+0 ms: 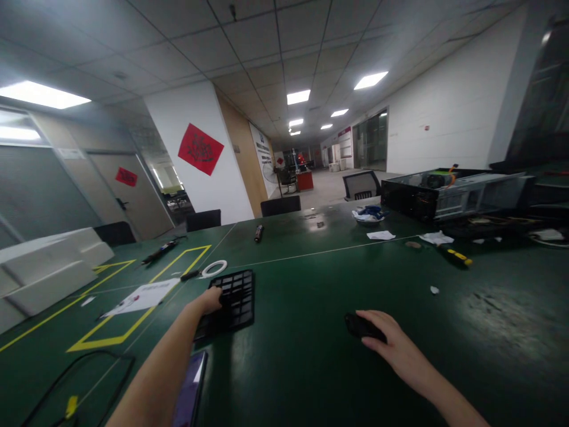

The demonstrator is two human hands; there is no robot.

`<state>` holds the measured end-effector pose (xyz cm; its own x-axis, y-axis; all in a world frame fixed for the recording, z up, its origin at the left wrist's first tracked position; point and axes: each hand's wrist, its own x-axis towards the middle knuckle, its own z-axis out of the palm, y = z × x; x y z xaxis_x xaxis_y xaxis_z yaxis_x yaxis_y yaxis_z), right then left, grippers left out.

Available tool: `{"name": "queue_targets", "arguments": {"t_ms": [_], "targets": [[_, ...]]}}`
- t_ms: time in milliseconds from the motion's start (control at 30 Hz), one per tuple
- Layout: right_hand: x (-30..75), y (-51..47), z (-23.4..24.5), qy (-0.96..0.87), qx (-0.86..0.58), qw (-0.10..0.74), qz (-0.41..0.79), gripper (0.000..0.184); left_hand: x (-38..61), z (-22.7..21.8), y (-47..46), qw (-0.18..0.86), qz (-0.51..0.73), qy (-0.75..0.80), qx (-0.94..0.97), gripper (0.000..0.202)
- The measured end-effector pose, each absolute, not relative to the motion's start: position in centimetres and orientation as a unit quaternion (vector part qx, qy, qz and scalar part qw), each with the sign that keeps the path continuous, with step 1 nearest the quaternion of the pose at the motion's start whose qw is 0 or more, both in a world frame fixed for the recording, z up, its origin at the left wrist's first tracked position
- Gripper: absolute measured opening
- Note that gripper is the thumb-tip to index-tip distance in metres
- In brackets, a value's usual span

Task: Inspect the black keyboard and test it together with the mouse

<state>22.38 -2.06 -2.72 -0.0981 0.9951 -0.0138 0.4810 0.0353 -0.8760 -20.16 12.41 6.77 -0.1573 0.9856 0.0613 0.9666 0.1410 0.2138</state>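
Note:
My left hand [212,300] reaches over the left part of a black tray [246,303] divided into small compartments. Its fingers look curled at something dark, which blends into the tray, so I cannot make out what it is. Farther right, my right hand [386,335] is closed around a small black oblong object [359,326] with rounded ends, low over the green tabletop. Under my left forearm lies a phone-like flat device [192,388], partly hidden by the arm. Just behind the tray are a roll of white tape [214,268] and a short dark tool [190,275].
An open computer case [444,193] stands at the back right, near a yellow-and-black tool [457,257]. A bowl [368,214] with blue and white contents sits at the back. White foam blocks [48,267] line the left edge; a black cable [95,353] lies front left.

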Motion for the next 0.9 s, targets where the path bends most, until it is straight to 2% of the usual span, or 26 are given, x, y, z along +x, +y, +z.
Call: {"name": "queue_targets", "arguments": {"t_ms": [100, 200, 333, 400, 533, 667, 900], "targets": [[22.1, -2.1, -2.5, -0.626, -0.583, 0.344, 0.386, 0.047, -18.6, 7.2, 11.9, 0.086, 0.075, 0.721, 0.683, 0.018], [21.7, -2.4, -2.2, -0.624, -0.575, 0.353, 0.393, 0.047, -15.3, 7.3, 10.1, 0.14, 0.101, 0.675, 0.717, 0.031], [21.1, -2.9, -2.1, -0.641, -0.542, 0.364, 0.405, 0.048, -8.7, 6.0, 5.4, 0.319, 0.201, 0.546, 0.748, 0.042], [20.8, -2.9, -2.2, -0.657, -0.522, 0.382, 0.387, 0.046, -5.5, 4.6, 3.1, 0.361, 0.238, 0.503, 0.749, 0.043], [20.3, -2.8, -2.3, -0.698, -0.476, 0.413, 0.341, 0.04, -1.7, 1.7, 0.5, 0.405, 0.267, 0.45, 0.75, 0.043], [20.2, -2.5, -2.5, -0.714, -0.485, 0.388, 0.325, 0.04, -0.8, 0.2, -0.1, 0.437, 0.294, 0.413, 0.743, 0.042], [20.4, -2.5, -2.7, -0.729, -0.47, 0.378, 0.324, 0.041, -1.0, -0.4, -0.5, 0.421, 0.309, 0.407, 0.75, 0.039]]}}
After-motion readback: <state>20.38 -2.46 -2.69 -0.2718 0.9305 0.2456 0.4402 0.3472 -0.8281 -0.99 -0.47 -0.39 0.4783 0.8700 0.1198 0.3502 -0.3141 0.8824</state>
